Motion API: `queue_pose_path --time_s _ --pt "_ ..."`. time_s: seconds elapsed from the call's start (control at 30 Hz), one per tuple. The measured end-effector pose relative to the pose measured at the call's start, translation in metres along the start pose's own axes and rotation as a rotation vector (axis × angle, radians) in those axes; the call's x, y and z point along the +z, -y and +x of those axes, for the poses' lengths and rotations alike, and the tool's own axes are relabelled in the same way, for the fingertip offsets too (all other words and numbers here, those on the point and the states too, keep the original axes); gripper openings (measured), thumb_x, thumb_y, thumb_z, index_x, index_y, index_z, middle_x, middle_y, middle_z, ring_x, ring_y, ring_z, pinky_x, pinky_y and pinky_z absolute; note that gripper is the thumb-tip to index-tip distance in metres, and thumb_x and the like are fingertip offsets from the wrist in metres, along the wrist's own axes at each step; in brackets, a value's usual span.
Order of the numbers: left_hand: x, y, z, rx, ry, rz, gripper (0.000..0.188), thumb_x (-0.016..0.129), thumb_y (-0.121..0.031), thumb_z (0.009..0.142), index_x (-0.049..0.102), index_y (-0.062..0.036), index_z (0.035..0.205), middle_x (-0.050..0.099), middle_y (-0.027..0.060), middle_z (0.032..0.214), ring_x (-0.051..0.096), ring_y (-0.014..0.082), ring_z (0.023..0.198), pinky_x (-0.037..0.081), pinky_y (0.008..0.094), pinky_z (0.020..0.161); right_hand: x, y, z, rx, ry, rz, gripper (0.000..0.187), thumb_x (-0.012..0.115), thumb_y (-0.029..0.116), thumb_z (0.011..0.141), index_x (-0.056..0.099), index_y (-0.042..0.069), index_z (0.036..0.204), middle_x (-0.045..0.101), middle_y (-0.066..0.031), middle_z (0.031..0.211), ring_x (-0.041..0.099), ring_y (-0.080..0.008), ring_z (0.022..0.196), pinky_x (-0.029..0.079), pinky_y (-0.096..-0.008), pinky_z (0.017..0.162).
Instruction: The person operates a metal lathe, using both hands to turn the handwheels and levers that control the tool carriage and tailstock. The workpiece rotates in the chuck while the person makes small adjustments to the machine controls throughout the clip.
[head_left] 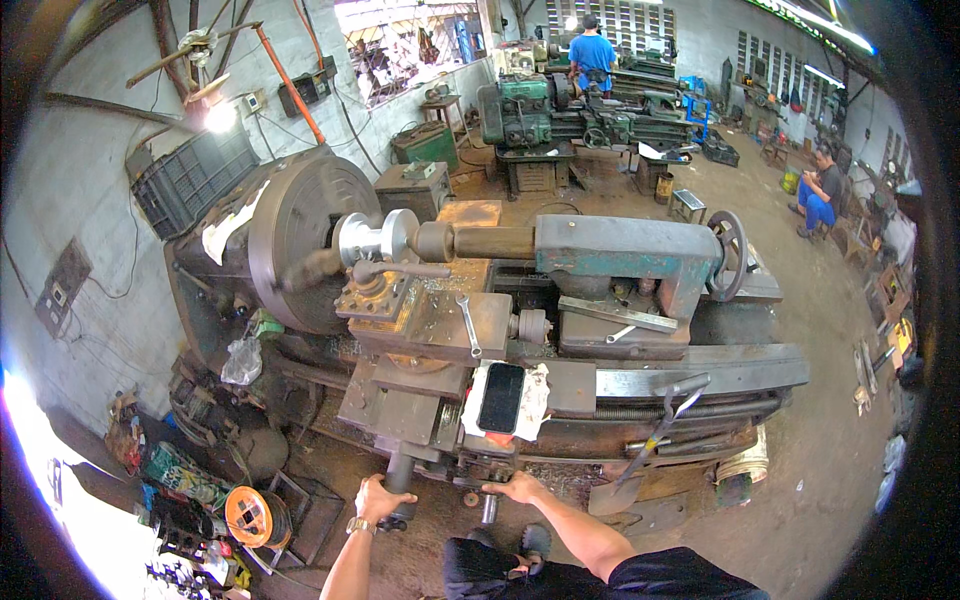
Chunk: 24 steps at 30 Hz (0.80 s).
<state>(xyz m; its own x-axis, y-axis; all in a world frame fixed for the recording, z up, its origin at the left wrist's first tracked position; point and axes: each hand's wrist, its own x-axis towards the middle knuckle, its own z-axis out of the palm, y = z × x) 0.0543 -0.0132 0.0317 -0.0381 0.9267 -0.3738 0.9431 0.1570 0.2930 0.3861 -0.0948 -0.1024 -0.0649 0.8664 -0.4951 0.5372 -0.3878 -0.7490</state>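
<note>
My left hand (376, 499), with a watch on its wrist, is closed round the crank at the near end of a lathe's cross slide, beside a dark cylinder (400, 470). To its right, my right hand (520, 487) has its fingers on a small lever at the carriage front, above a shiny metal cylinder (490, 508). A bright spool-shaped metal workpiece (375, 236) sits between the large chuck (310, 235), whose jaws look blurred, and the tailstock (610, 240). The tool post (375, 285) stands just in front of the workpiece.
A spanner (468, 326) and a phone (502, 397) on a white cloth lie on the carriage. A shovel (640, 455) leans against the bed at right. An orange-rimmed drum (255, 516) stands at left. One person (591, 55) stands at a far lathe; another (822, 190) sits at right.
</note>
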Motion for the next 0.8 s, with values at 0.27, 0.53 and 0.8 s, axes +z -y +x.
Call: queue_pose_path --time_s 0.27,0.53,0.8 --pt "-0.001 0.000 0.002 -0.006 0.053 -0.013 0.109 0.092 -0.061 0.050 0.061 0.0026 0.134 0.062 0.0253 0.135 0.062 0.0342 0.124 0.050 0.0419 0.105 0.000 -0.003 -0.003 -0.039 -0.010 0.079 0.084 0.065 0.084 0.075 0.073 0.017 0.125 0.071 -0.0210 0.123 0.065 -0.0382 0.119 0.049 -0.0450 0.101" --pt "0.000 0.001 0.004 0.012 0.048 -0.028 0.109 0.092 -0.061 0.050 0.063 0.0032 0.132 0.062 0.0255 0.134 0.062 0.0344 0.123 0.050 0.0415 0.106 0.002 -0.010 -0.001 -0.056 -0.059 0.088 0.089 0.065 0.088 0.070 0.076 0.013 0.116 0.072 -0.0165 0.081 0.071 -0.0320 0.084 0.053 -0.0444 0.083" --pt "0.001 0.004 0.005 0.000 0.046 -0.003 0.109 0.092 -0.061 0.049 0.063 0.0038 0.132 0.062 0.0256 0.133 0.063 0.0348 0.122 0.051 0.0415 0.105 0.002 -0.015 0.001 -0.058 -0.020 0.074 0.093 0.065 0.091 0.067 0.077 0.004 0.097 0.067 -0.0147 0.070 0.069 -0.0302 0.075 0.052 -0.0438 0.077"
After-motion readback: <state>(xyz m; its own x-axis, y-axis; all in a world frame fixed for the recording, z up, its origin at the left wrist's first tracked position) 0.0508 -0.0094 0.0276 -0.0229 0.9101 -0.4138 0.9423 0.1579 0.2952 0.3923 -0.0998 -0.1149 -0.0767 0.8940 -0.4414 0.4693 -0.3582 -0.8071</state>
